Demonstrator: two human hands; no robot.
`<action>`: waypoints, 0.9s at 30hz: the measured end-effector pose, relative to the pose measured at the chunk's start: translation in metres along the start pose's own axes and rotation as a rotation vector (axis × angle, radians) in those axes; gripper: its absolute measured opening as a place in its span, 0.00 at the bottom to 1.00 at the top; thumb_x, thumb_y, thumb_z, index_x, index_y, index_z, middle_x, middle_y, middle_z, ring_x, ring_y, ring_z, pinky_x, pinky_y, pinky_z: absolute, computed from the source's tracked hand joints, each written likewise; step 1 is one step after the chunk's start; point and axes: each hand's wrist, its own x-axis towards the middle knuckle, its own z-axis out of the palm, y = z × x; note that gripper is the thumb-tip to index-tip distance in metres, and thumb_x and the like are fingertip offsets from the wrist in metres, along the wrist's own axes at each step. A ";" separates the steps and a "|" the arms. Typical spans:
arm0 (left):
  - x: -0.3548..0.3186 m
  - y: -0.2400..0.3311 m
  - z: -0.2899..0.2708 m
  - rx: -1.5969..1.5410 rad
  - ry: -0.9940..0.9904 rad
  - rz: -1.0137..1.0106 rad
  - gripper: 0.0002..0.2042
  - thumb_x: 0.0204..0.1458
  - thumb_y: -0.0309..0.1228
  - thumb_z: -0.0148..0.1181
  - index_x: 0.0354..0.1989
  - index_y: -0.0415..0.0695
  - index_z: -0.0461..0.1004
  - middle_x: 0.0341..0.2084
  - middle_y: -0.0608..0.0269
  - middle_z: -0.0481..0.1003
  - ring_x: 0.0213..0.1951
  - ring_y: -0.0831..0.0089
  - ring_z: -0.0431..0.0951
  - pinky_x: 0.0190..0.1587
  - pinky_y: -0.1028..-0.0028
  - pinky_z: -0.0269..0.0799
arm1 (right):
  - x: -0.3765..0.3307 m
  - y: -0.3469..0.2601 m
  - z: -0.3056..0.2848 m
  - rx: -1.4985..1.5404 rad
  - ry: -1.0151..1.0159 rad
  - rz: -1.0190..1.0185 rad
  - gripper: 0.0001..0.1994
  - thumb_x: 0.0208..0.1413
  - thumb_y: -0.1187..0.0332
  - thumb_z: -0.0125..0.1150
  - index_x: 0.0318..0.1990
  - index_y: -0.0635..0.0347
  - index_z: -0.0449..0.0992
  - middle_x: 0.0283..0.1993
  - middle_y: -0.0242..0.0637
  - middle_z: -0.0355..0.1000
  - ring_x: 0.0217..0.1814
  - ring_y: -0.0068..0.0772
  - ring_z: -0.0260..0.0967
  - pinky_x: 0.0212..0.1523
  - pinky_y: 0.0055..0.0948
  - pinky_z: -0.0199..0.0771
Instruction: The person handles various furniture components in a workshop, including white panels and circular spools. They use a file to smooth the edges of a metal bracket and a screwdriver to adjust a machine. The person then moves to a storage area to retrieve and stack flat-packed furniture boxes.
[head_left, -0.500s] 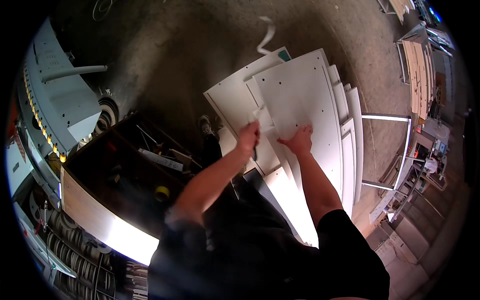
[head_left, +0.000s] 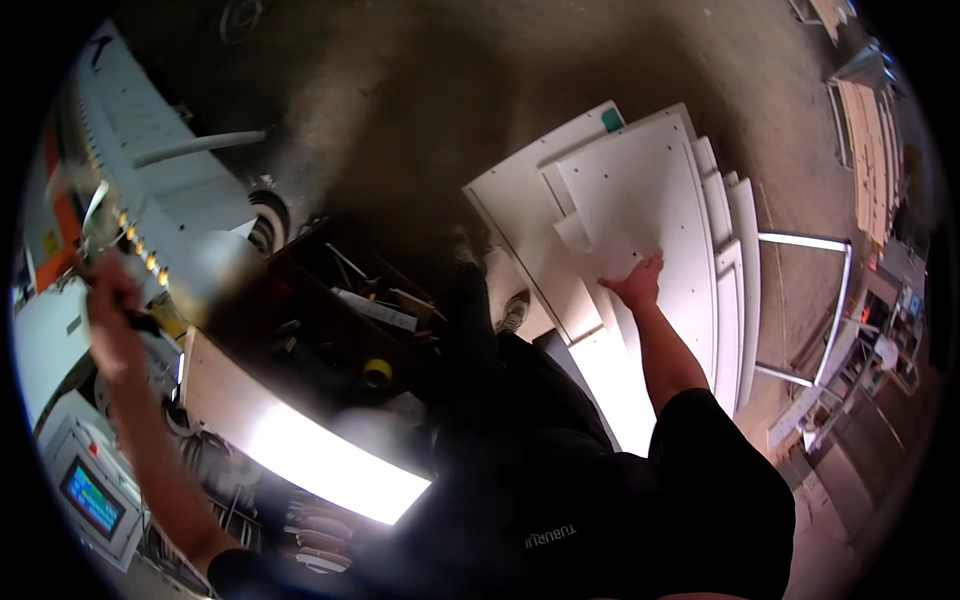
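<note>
1. Your white panel (head_left: 640, 205), dotted with small holes, lies atop the stack of white boards (head_left: 748, 270), ahead and right of centre.
2. Your right hand (head_left: 637, 287) seems to rest on its face, fingers spread, gripping nothing.
3. Judging by its look, the panel is stiff and fairly heavy, its face smooth and perhaps slippery, its corners liable to chip; take it by two opposite edges.
4. Your left hand (head_left: 115, 315) is far left, near the pale machine (head_left: 140, 100); blur hides whether it holds anything, so I can't tell.
5. Your right forearm (head_left: 675, 355) covers part of the panel; shadow swallows shapes around the yellow roll (head_left: 377, 373).
</note>
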 end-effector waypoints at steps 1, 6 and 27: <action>-0.022 -0.021 0.004 0.320 0.039 0.063 0.09 0.70 0.33 0.50 0.39 0.45 0.74 0.25 0.71 0.66 0.24 0.77 0.62 0.29 0.73 0.62 | -0.001 0.000 -0.002 -0.060 -0.011 -0.022 0.71 0.36 0.34 0.79 0.73 0.84 0.45 0.80 0.69 0.36 0.85 0.62 0.30 0.81 0.45 0.42; -0.123 -0.045 0.152 -0.043 0.120 -0.142 0.13 0.67 0.40 0.56 0.30 0.48 0.74 0.21 0.72 0.69 0.22 0.82 0.66 0.26 0.76 0.58 | 0.016 0.029 0.003 -0.015 -0.075 -0.129 0.72 0.37 0.28 0.75 0.73 0.84 0.46 0.80 0.70 0.37 0.85 0.63 0.30 0.81 0.46 0.42; -0.031 -0.032 0.196 -0.066 -0.420 -0.369 0.07 0.61 0.31 0.58 0.33 0.42 0.78 0.22 0.58 0.79 0.15 0.75 0.75 0.12 0.74 0.60 | -0.134 -0.030 0.066 0.576 -0.196 -0.462 0.28 0.56 0.42 0.70 0.55 0.54 0.82 0.54 0.45 0.81 0.57 0.49 0.78 0.60 0.41 0.76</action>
